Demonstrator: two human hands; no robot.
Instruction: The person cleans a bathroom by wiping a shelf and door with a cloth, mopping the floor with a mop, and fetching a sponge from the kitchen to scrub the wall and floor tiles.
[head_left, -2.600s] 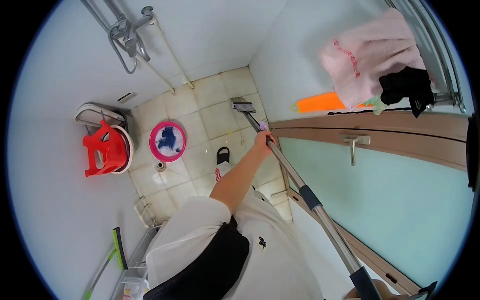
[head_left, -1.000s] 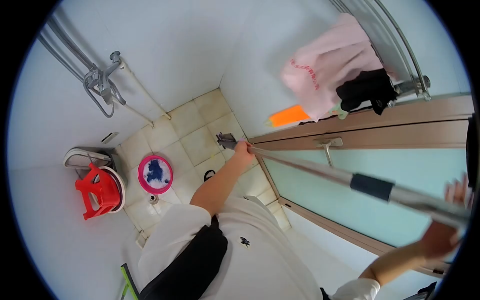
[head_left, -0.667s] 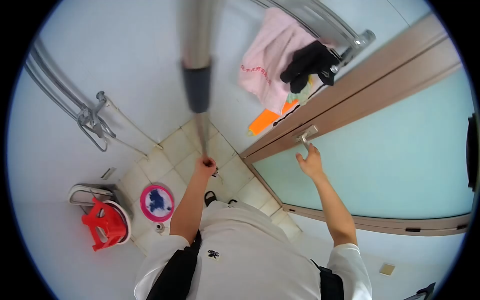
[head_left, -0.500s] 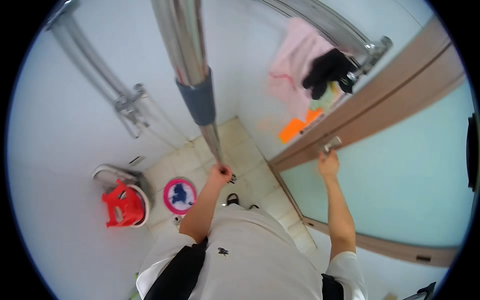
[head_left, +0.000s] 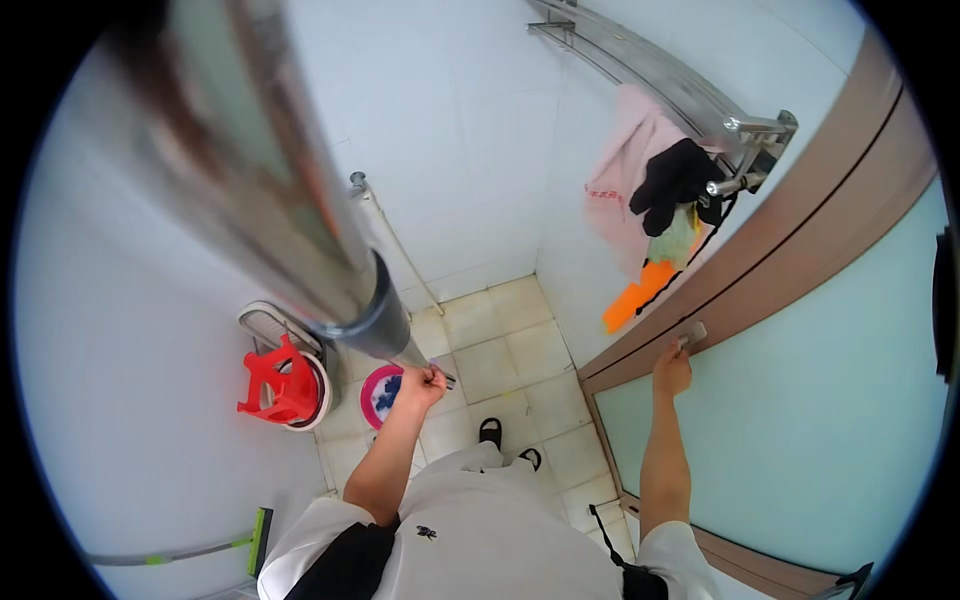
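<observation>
My left hand (head_left: 424, 386) is closed around the thin lower end of a metal telescopic pole (head_left: 290, 220) with a dark grey collar. The pole slants from the upper left toward the lens, and its near part is blurred. My right hand (head_left: 672, 370) has its fingers curled on the metal handle (head_left: 694, 336) of a door (head_left: 790, 400) with a brown frame and frosted glass. Partly behind my left hand and forearm, a pink basin (head_left: 367, 395) with dark blue cloth and white suds sits on the floor.
A red stool (head_left: 278, 385) lies tipped on a white bucket (head_left: 322, 390) at the left. A pink towel (head_left: 635, 160) and black cloth (head_left: 680, 180) hang from the metal rack (head_left: 690, 90). A green-edged squeegee (head_left: 258, 542) leans at lower left. Pale tiles (head_left: 490, 360) cover the floor.
The pole has swung left and come closer to the lens, its lower end still in my left hand. My right hand stays at the door handle. The view has shifted left.
</observation>
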